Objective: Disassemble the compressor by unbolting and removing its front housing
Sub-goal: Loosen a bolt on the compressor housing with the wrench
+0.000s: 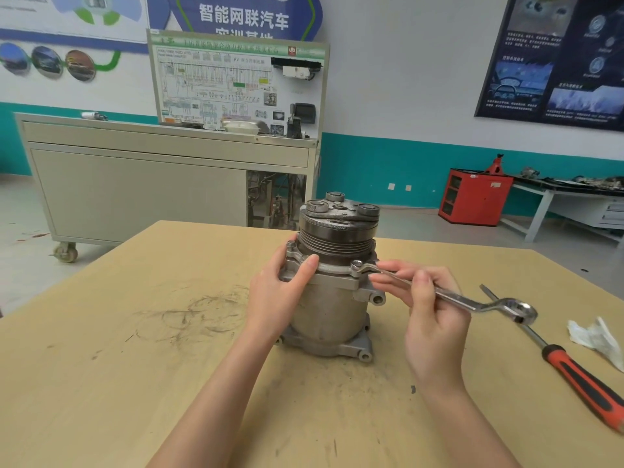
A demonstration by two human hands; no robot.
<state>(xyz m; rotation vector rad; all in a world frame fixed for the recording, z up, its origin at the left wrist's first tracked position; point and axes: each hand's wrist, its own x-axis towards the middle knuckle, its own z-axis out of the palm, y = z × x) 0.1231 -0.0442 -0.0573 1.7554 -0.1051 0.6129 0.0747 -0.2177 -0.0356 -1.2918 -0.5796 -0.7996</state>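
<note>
Compressor (332, 298) stands upright on the table (101, 383). Our left hand (280, 292) grips its side; our right hand (429, 312) pinches a wrench (452, 297) whose ring end sits on a bolt (356, 265). A screwdriver (574, 369) lies to the right.

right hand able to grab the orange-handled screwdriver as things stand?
Probably not yet: the right hand is busy pinching the wrench seated on a compressor bolt. The screwdriver lies on the table to its right, handle uncovered; once the wrench is let go, the way looks free.
</note>
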